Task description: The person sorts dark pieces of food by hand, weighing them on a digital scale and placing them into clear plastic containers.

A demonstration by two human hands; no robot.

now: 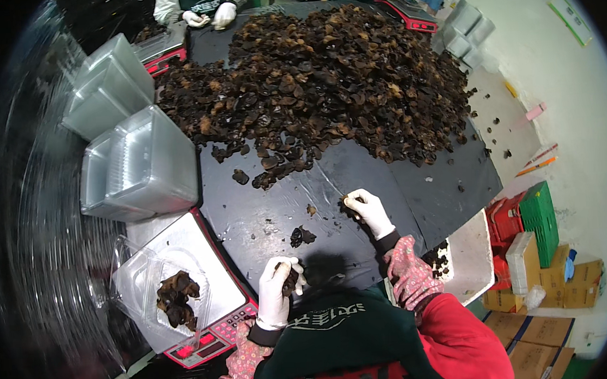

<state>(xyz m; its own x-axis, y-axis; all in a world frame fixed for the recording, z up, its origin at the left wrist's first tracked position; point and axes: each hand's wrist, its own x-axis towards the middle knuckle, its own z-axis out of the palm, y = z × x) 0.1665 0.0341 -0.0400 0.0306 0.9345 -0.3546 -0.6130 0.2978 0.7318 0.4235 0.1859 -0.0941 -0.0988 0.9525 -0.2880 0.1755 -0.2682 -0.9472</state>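
Note:
My left hand, in a white glove, is closed around dark dried fungus pieces close to my apron. My right hand, gloved the same way, pinches a dark fungus piece over the black table cover. Between the hands lie a small dark clump and a tiny brown bit. To the left, a clear plastic tray with an open lid rests on a red-edged digital scale. Several brown-black fungus pieces sit in the tray.
A large heap of dried fungus covers the table's far half. Stacked clear plastic containers stand at left. A white bin holding dark bits is at right, near crates and cartons. Two co-workers' gloved hands show at the far edge.

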